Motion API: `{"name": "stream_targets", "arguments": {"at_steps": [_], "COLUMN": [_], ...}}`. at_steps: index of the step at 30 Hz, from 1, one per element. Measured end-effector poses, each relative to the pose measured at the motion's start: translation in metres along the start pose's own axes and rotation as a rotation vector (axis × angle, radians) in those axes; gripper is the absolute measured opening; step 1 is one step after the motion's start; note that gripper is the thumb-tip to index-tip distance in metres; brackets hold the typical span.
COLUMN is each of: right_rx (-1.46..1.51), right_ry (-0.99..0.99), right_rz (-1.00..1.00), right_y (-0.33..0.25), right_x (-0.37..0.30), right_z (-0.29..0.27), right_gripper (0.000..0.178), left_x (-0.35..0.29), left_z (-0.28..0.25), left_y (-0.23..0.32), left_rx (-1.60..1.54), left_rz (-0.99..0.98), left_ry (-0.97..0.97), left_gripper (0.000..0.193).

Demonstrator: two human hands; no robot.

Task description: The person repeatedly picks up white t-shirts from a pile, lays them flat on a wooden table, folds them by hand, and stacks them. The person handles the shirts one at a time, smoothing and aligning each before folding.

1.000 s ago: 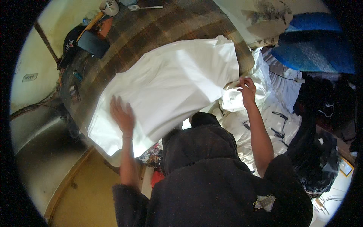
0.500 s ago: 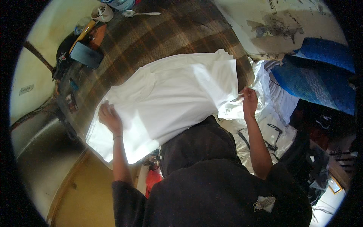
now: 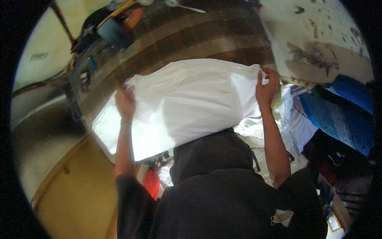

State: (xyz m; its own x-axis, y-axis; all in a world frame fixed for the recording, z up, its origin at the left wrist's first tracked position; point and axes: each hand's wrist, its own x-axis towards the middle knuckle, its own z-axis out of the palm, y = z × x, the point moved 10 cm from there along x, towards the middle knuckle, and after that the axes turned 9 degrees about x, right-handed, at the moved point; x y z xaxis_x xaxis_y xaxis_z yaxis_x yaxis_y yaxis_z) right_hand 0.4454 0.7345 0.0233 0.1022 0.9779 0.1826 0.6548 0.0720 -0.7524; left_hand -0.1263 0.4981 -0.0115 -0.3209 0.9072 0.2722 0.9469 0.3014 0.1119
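Observation:
A white shirt (image 3: 191, 99), laid out with some wrinkles along its far edge, spreads in front of me over a brown plaid blanket (image 3: 187, 34). My left hand (image 3: 126, 103) is at the shirt's far left edge, with its fingers closed on the cloth and slightly blurred. At the far right corner my right hand (image 3: 266, 89) pinches the shirt between thumb and fingers. The near edge of the shirt lies close to my body.
A dark flat rectangular object (image 3: 115, 34) and a spoon (image 3: 186, 6) lie toward the back. Shiny white cloth or plastic (image 3: 254, 129) is bunched beneath my right forearm. Blue woven fabric (image 3: 334, 115) hangs at the right. A red item (image 3: 151, 184) shows near my left elbow.
My left hand has moved away from me to the shirt's far edge. My right hand has moved up to the far right corner and now grips it. The head view has shifted.

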Motion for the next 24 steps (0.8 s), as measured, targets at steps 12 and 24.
{"name": "stream_targets", "arguments": {"at_steps": [12, 24], "right_rx": [-0.232, -0.338], "right_ry": [-0.718, -0.75], "right_rz": [-0.361, -1.022], "right_y": [-0.163, -0.341], "right_x": [-0.046, -0.306], "right_z": [0.237, 0.339], "right_gripper": [0.033, 0.058], "left_x": [-0.001, -0.064], "left_z": [-0.014, -0.075], "left_y": [-0.045, -0.14], "left_rx": [0.038, -0.123], "left_rz": [-0.034, 0.022], "left_ry": [-0.07, -0.319], "left_gripper": [0.023, 0.059]}}
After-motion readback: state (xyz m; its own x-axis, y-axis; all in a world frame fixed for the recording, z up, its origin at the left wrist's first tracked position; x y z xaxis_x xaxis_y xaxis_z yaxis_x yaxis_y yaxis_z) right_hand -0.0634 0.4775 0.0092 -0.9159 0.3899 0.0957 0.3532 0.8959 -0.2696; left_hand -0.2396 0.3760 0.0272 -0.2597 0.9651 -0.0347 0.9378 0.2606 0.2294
